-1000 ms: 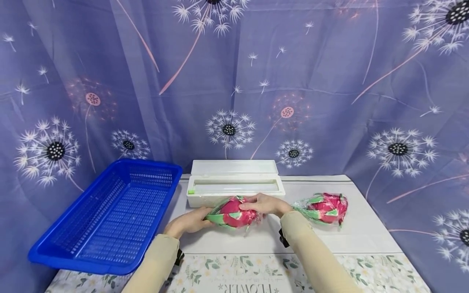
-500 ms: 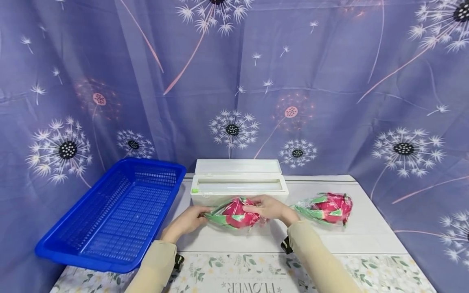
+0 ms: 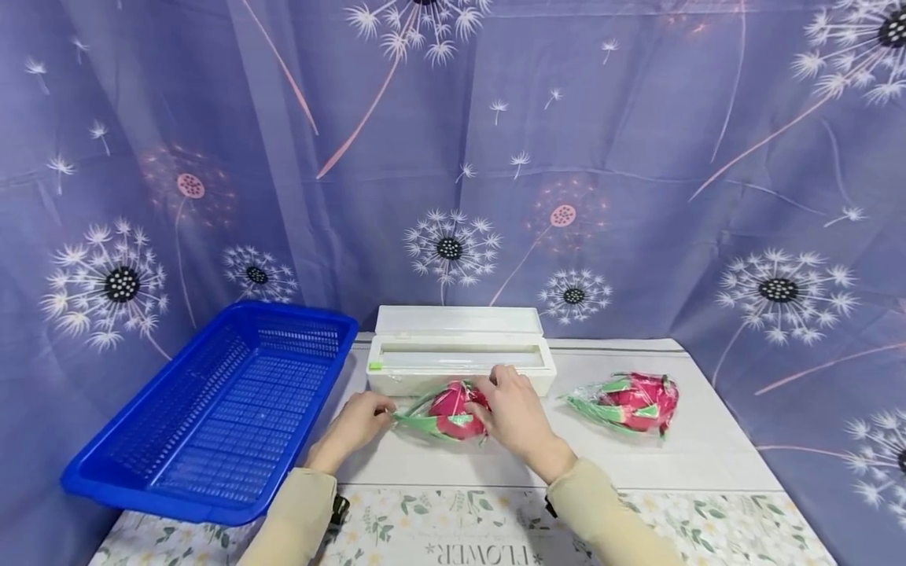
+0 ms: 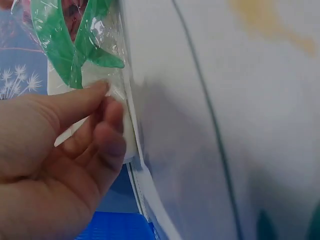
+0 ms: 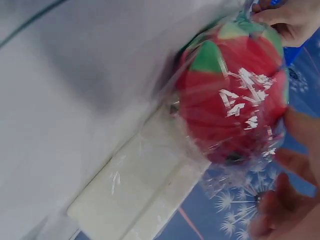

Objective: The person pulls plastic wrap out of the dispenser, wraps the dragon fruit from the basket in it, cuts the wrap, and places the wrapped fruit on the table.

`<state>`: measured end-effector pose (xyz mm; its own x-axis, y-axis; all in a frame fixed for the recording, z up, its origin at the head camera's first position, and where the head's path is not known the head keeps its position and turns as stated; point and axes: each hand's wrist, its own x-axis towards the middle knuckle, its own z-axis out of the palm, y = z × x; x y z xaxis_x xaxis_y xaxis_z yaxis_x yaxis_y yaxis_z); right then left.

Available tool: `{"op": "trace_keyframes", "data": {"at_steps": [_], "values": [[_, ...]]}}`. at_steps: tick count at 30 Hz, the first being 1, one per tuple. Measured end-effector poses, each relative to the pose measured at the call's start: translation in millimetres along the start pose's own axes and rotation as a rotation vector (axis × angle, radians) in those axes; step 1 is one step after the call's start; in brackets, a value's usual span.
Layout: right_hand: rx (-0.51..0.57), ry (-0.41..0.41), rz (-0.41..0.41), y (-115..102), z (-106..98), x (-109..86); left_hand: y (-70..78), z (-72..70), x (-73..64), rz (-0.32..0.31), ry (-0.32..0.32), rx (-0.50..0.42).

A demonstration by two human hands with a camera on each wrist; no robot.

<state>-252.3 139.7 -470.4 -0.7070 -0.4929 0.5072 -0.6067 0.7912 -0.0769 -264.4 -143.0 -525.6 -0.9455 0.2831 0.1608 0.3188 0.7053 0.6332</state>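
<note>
A red dragon fruit with green leafy scales (image 3: 453, 413), loosely covered in clear plastic wrap (image 5: 225, 175), lies on its side in front of the white wrap dispenser (image 3: 460, 381). My left hand (image 3: 357, 424) is at its leafy tip; in the left wrist view the thumb and forefinger pinch the gathered film just past the green points. Around the blunt end curve the thumb and fingers of my right hand (image 3: 517, 413). Its fingertips meet the film-covered side in the right wrist view. Further right lies a second wrapped dragon fruit (image 3: 633, 402), touched by neither hand.
A blue slotted plastic basket (image 3: 219, 424) stands to the left. The dispenser's lid (image 3: 458, 321) is raised, with a roll of film (image 3: 460, 358) inside. White table covering (image 3: 679, 464) runs up to a purple dandelion-print curtain (image 3: 602, 118) behind.
My right hand has shifted from reaching across the top of the fruit to cupping its right end, wrist lower. My left hand keeps hold at the leafy tip.
</note>
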Motion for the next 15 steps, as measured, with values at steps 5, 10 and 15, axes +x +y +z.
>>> {"op": "trace_keyframes", "data": {"at_steps": [5,10,15], "values": [[-0.029,0.012,0.095,-9.5,2.6,-10.9,0.6,3.8,0.9,-0.099,0.058,-0.12],[0.065,-0.045,0.217,-15.1,8.2,-14.7,2.6,4.5,1.4,-0.178,0.083,-0.29],[0.205,-0.147,0.309,-16.5,13.8,-18.2,6.9,8.3,1.5,-0.18,0.108,-0.346]]}}
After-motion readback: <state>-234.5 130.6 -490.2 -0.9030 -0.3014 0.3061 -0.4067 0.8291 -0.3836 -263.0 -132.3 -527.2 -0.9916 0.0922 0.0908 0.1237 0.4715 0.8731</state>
